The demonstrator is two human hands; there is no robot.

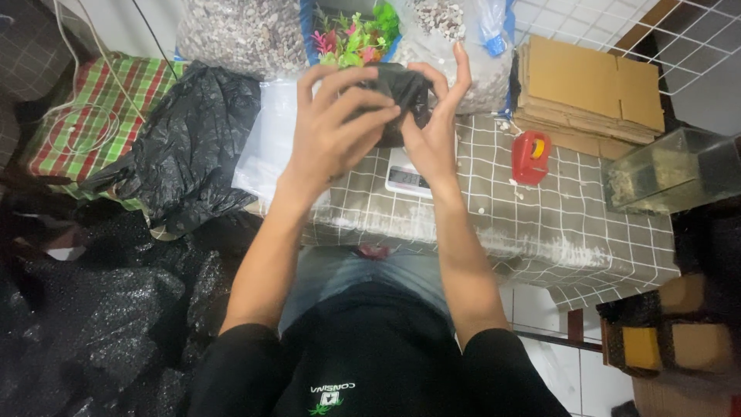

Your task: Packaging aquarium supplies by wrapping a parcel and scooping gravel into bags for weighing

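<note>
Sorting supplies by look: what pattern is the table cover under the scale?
Grey-brown table cover with a white grid of squares, seen in the head view.

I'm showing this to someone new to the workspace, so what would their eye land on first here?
First, the two hands raised mid-frame: the left hand and right hand both grip a small black plastic bag above a white digital scale on the checked tablecloth. Next come the bright plastic plants at the top centre and the red tape dispenser to the right, beside a stack of flat cardboard.
</note>
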